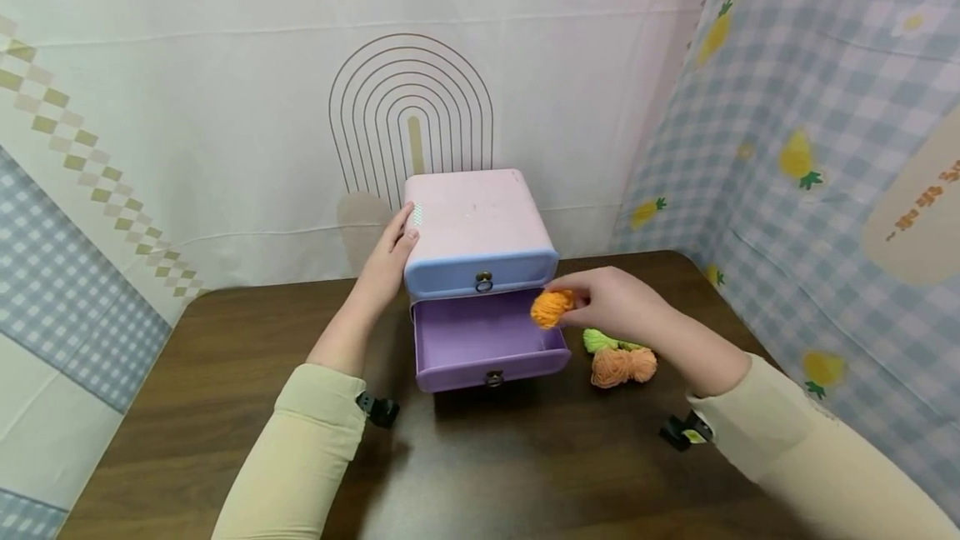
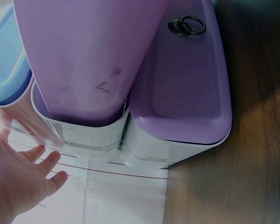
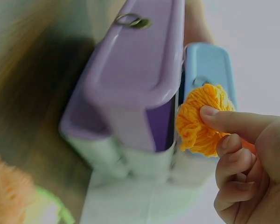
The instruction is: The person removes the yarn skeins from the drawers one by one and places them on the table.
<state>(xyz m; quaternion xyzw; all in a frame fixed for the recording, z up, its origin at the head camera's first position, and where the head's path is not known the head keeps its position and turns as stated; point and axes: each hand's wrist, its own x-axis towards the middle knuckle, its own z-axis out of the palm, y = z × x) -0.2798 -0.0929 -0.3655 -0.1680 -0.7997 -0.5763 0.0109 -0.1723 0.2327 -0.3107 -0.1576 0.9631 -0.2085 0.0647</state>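
Note:
A small drawer cabinet (image 1: 474,215) with a pink top stands on the table. Its blue upper drawer (image 1: 517,271) is closed, and the purple drawer (image 1: 450,377) below it is pulled out, its inside bare. My left hand (image 1: 392,252) rests against the cabinet's left side near the top edge; in the left wrist view its fingers (image 2: 49,163) are spread and relaxed. In my right hand (image 1: 611,300) an orange yarn ball (image 3: 203,122) is pinched between thumb and fingers, held just above the right edge of the purple drawer.
To the right of the cabinet, a peach yarn skein (image 1: 622,367) and a bright green yarn skein (image 1: 597,340) lie on the brown wooden table (image 1: 525,457). Another closed purple drawer (image 2: 191,79) sits below the pulled-out one. Patterned cloth (image 1: 247,107) hangs behind and at both sides.

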